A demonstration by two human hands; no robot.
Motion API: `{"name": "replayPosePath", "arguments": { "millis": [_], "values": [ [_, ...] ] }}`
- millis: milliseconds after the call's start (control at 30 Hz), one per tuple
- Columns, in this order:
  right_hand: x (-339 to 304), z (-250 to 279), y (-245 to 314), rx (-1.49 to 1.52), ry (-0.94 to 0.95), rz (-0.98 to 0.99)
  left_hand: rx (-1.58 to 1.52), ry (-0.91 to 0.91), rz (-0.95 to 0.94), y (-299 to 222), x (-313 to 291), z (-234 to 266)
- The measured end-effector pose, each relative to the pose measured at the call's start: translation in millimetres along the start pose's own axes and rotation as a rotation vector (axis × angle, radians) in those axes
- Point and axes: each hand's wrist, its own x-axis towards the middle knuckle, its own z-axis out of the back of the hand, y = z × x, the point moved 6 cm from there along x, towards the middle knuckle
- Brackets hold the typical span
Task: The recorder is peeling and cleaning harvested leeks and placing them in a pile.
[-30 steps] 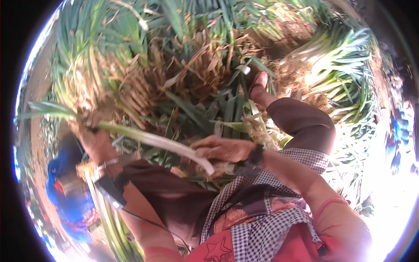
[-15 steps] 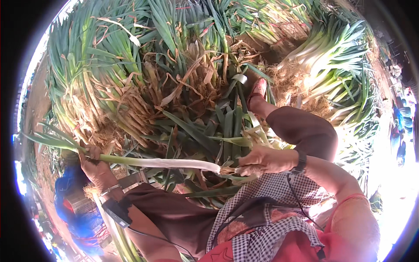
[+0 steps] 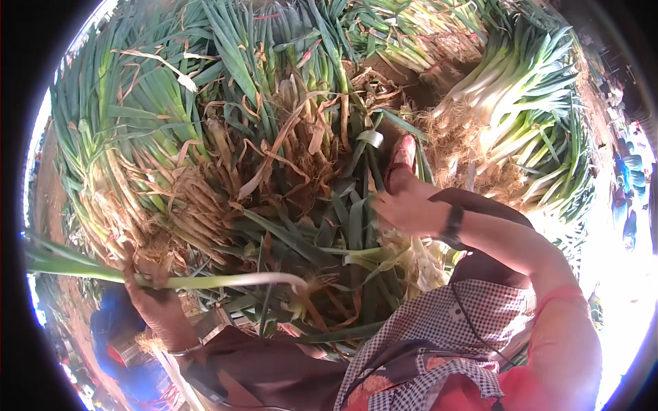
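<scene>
My left hand (image 3: pixel 156 301) is closed round a long green onion (image 3: pixel 233 281), holding it level across the front. Its green leaves (image 3: pixel 62 266) stretch off to the left, and its pale root end bends down at the right, slightly blurred. My right hand (image 3: pixel 411 211) is apart from the onion, up and to the right of the root end, near my foot. Its fingers point left and look loosely apart, with nothing visible in them. Below and around lie cut leaves and peeled skins (image 3: pixel 421 264).
Uncleaned green onions (image 3: pixel 157 198) with brown roots stand heaped at the left and middle. Cleaner white-stemmed ones (image 3: pixel 507 103) lie at the right. My sandalled foot (image 3: pixel 403 154) rests between the heaps. A blue bag (image 3: pixel 113 329) sits at the lower left.
My right hand has let go of the root end and moved up and away. The onion has shifted left and down with my left hand.
</scene>
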Motion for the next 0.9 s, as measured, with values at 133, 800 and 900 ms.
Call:
{"name": "replayPosePath", "arguments": {
  "millis": [133,800,900],
  "values": [
    [94.0,0.8,-64.2,0.227,-0.434,-0.164,0.231,-0.093,0.150,34.1,-1.8,-47.6],
    [55.9,-141.8,157.2,1.868,0.302,-0.164,0.258,0.058,0.448,50.2,-8.7,-77.4],
    [40.4,-155.4,125.9,0.883,-0.259,-0.076,0.275,0.102,0.448,49.2,-16.3,-77.2]
  ]
}}
